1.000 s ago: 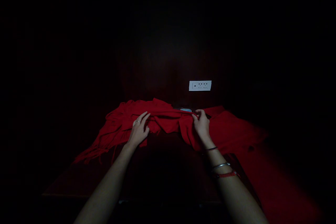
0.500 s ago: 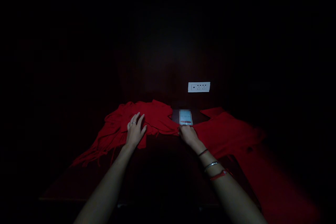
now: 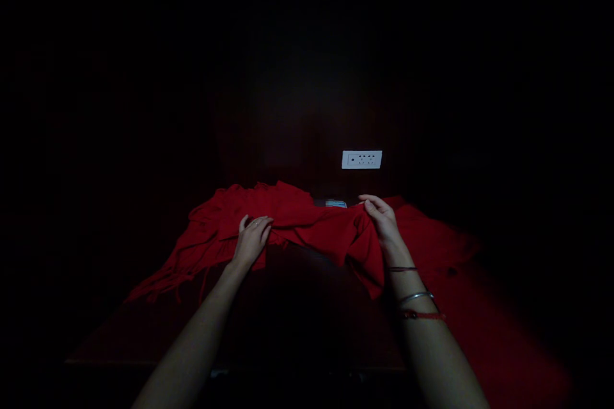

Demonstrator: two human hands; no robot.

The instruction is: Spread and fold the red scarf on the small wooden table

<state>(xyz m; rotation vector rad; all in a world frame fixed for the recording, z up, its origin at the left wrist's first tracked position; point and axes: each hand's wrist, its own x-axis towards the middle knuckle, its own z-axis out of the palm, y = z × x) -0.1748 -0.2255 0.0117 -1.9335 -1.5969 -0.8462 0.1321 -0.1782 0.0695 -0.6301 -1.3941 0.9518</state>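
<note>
A red scarf [image 3: 311, 230] with fringed ends lies bunched across the dark table, its left end [image 3: 175, 275] spread in loose strands. My left hand [image 3: 252, 241] rests at the near edge of the bunched part, thumb and fingers closed on a fold. Further right, my right hand [image 3: 382, 217] pinches the scarf's edge between thumb and fingers and holds it raised, so that a flap hangs down in front of the wrist. Behind the lifted cloth, a phone [image 3: 336, 204] shows only its upper part.
A white socket panel [image 3: 362, 160] is on the dark wall behind the table. More red cloth [image 3: 499, 332] trails off past the right side, beyond my right forearm. The table's front edge [image 3: 115, 363] shows faintly at lower left; the surroundings are too dark to make out.
My right hand has risen and moved right, lifting the scarf's edge, which now covers most of the phone. My left hand has shifted slightly right and its spread fingers have closed on the cloth.
</note>
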